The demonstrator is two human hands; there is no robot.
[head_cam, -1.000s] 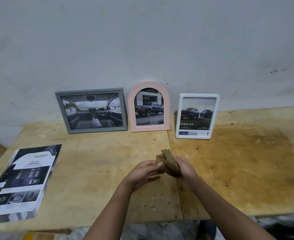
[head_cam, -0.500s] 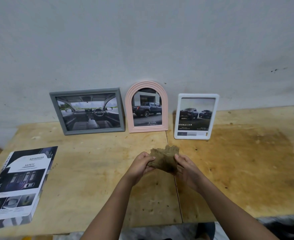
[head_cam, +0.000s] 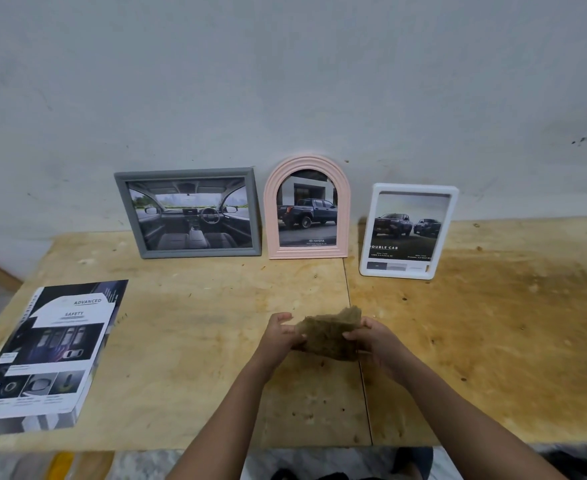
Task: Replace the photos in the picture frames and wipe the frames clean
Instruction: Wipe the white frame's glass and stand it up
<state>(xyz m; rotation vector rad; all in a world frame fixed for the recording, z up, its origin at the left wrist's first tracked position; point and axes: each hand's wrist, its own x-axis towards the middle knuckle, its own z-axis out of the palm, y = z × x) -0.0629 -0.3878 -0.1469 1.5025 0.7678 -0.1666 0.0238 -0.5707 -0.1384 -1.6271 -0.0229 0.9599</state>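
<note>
1. Brown cloth (head_cam: 330, 336) is gripped at its ends by left hand (head_cam: 280, 336) and right hand (head_cam: 377, 342), above the worktop (head_cam: 188, 341).
2. Grey frame (head_cam: 188, 213), pink arched frame (head_cam: 307, 207) and white frame (head_cam: 408, 232) stand against the wall.

The cloth (head_cam: 330, 336) is hiding some fingers of both hands; at nine o'clock, the edge is cutting off the booklet (head_cam: 46, 355).

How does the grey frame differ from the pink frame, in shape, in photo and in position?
The grey frame is a wide rectangle; the pink frame is taller than wide, with an arched top. The grey frame shows a car interior with a steering wheel; the pink frame shows a dark pickup truck outdoors. The grey frame is leftmost; the pink frame is in the middle. Both stand upright on the wooden table, at the wall.
</note>
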